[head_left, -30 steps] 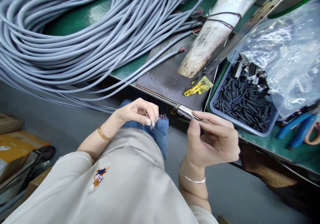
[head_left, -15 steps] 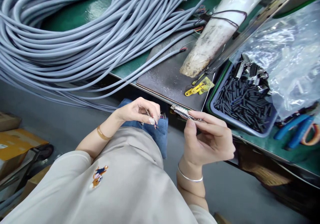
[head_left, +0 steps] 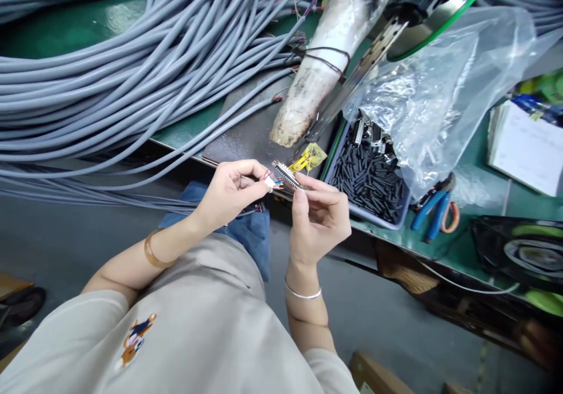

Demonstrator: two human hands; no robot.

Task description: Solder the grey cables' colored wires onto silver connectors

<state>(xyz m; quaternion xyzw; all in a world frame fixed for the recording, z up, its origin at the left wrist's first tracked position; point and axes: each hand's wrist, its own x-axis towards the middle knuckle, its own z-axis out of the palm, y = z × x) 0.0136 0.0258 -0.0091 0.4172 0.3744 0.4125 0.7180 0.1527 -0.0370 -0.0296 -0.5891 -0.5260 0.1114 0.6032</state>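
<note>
My left hand [head_left: 240, 192] pinches the stripped end of a cable, and thin coloured wires [head_left: 276, 184] stick out past the thumb. Facing them, a metal multi-pin connector [head_left: 287, 175] is gripped by one end between the thumb and fingers of my right hand [head_left: 320, 215]. The wire tips lie close beside the connector's row of contacts; whether they touch cannot be made out. Behind the connector, a yellow tool [head_left: 303, 160] rests on a dark board [head_left: 233, 139] at the bench edge.
Grey cables [head_left: 132, 95] are heaped on the left of the green bench. A blue bin [head_left: 402, 215] holds black tube pieces [head_left: 365, 177] and connectors, with a plastic bag [head_left: 440, 101] over it. Blue-handled pliers [head_left: 433, 212] lie right. A white wrapped post [head_left: 303, 95] slants above the board.
My hands have come together: the wires in my left hand now sit beside the connector, which my right hand has brought inward and tilted. The view has shifted to the right.
</note>
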